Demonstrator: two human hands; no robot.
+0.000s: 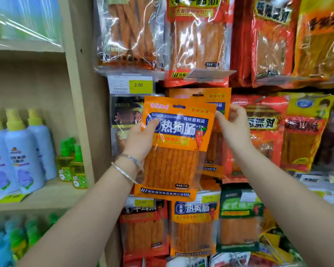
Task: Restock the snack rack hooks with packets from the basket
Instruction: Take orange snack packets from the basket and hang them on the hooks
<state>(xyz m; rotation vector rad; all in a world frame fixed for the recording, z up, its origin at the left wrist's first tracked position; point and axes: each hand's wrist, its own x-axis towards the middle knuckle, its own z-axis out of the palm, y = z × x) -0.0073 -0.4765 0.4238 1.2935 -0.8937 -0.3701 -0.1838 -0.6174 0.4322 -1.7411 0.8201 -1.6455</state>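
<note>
An orange snack packet point(174, 151) with a blue label is held up in front of the rack, slightly tilted. My left hand point(141, 139) grips its left edge, thumb on the blue label. My right hand point(232, 124) pinches the packet's upper right corner. Behind it hangs a matching orange packet point(216, 101) on a hook, its hang hole visible at the top. The basket is out of view.
Rows of red and orange snack packets point(266, 132) hang all over the rack. A yellow price tag point(141, 85) sits above the held packet. A beige shelf post point(81, 112) stands at left, with spray bottles point(23, 151) on the wooden shelves.
</note>
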